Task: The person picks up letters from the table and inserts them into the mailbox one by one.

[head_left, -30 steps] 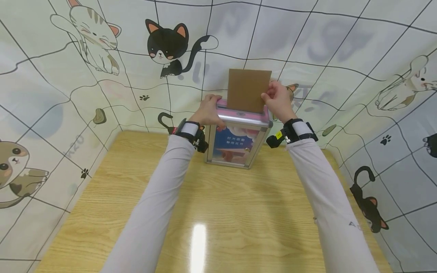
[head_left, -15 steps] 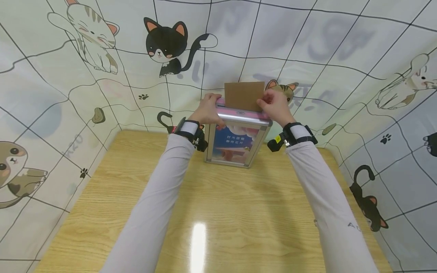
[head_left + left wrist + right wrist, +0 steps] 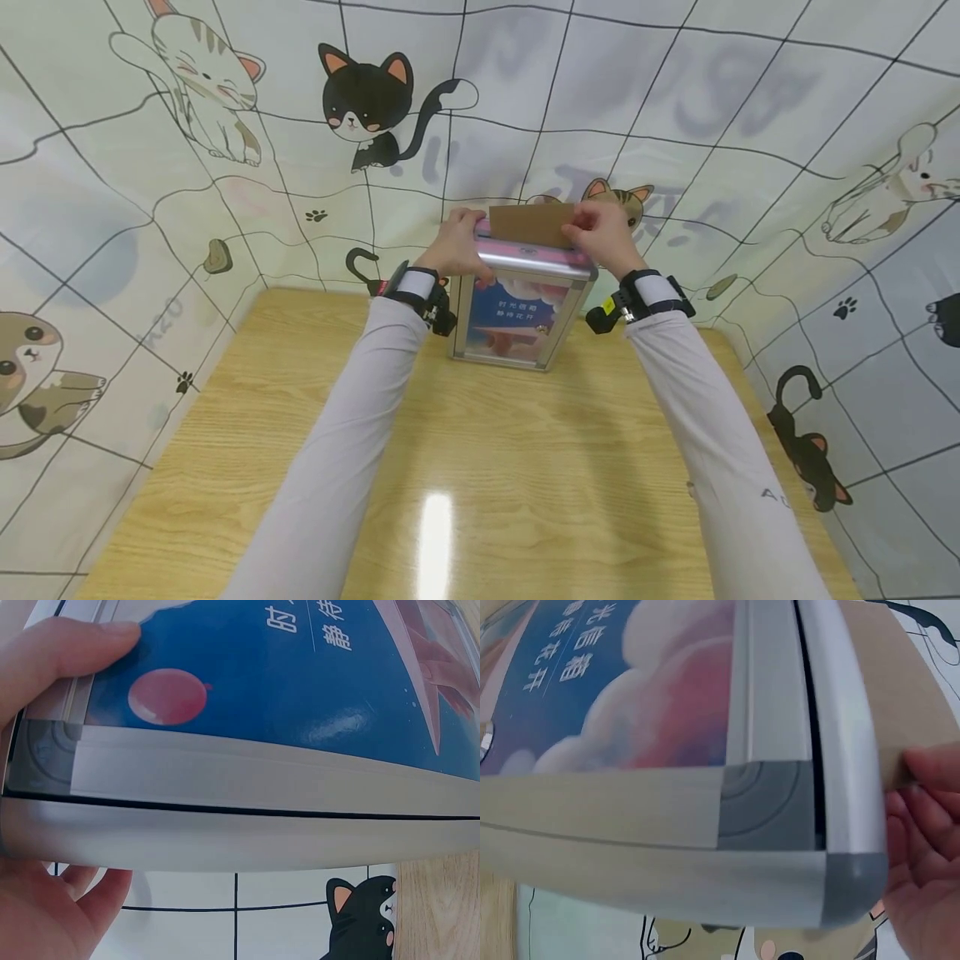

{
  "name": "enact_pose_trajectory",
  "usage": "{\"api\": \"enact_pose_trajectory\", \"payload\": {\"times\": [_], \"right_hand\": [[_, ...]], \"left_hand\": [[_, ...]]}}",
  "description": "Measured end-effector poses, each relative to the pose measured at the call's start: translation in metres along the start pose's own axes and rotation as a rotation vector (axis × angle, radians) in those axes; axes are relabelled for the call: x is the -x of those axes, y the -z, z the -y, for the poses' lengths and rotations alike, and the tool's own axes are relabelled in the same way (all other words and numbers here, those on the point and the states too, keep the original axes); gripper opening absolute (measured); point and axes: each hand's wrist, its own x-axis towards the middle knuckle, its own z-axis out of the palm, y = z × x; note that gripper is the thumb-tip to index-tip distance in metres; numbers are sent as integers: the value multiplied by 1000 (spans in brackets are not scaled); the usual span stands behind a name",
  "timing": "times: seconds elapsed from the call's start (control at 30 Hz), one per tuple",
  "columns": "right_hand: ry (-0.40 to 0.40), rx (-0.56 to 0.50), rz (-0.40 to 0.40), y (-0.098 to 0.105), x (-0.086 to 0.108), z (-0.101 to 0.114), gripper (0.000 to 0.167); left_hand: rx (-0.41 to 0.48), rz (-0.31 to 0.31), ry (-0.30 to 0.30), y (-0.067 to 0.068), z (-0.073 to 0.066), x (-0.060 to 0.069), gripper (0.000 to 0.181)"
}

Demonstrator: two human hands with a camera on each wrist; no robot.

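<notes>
A silver-framed letter box with a pink top and a blue printed front stands upright on the table. From the slot in its top sticks a strip of brown card, its lower part hidden inside. My right hand pinches the card's right edge between thumb and fingers, just above the box top; the right wrist view shows thumb and fingers on the card. At the box's top left corner my left hand grips, its thumb on the front and its other fingers behind.
The box stands on a wood-grain table, close to the back edge. A white cloth with cat drawings and grid lines hangs behind and on both sides.
The brown card has sunk down into the slot, so much less of it shows above the box. My right hand has come slightly down with it. The left hand has kept its place.
</notes>
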Motion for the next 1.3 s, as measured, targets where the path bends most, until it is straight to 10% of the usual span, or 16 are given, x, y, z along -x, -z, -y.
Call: {"api": "enact_pose_trajectory", "payload": {"times": [0.6, 1.1, 1.3], "right_hand": [[70, 134, 75, -3, 1, 5, 16], [490, 448, 246, 0, 5, 5, 23], [385, 407, 304, 1, 7, 3, 32]], "left_hand": [[-22, -4, 1, 0, -1, 1, 110], [-15, -11, -8, -1, -1, -1, 110], [-27, -10, -8, -1, 0, 1, 110]]}}
